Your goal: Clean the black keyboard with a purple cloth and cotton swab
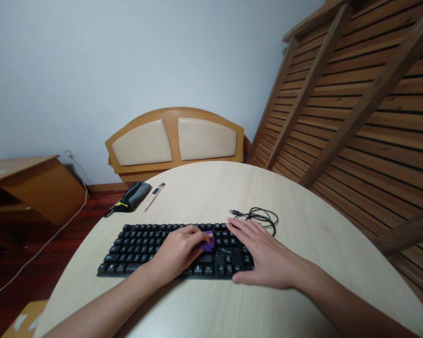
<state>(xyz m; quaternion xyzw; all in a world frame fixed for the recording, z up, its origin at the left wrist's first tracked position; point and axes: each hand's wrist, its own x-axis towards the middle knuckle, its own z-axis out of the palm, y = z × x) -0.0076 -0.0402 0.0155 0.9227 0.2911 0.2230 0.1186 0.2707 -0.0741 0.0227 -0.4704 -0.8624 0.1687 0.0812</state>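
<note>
A black keyboard (137,251) lies across the table in front of me. My left hand (181,246) rests over its middle-right keys, fingers closed on a small purple cloth (208,241) pressed against the keys. Most of the cloth's left side is hidden by the fingers. Spread around the keyboard's right end is my right hand (262,256), its fingers at the back edge and its thumb at the front edge; it covers part of the number keys. A coiled black USB cable (261,215) sits just behind the right hand.
A dark folded pouch or cloth with a yellow mark (136,196) lies at the table's left edge, beside a thin brush-like tool (155,195). The round table (204,188) backs onto a padded headboard (207,136). Wooden slats (338,112) lean at right.
</note>
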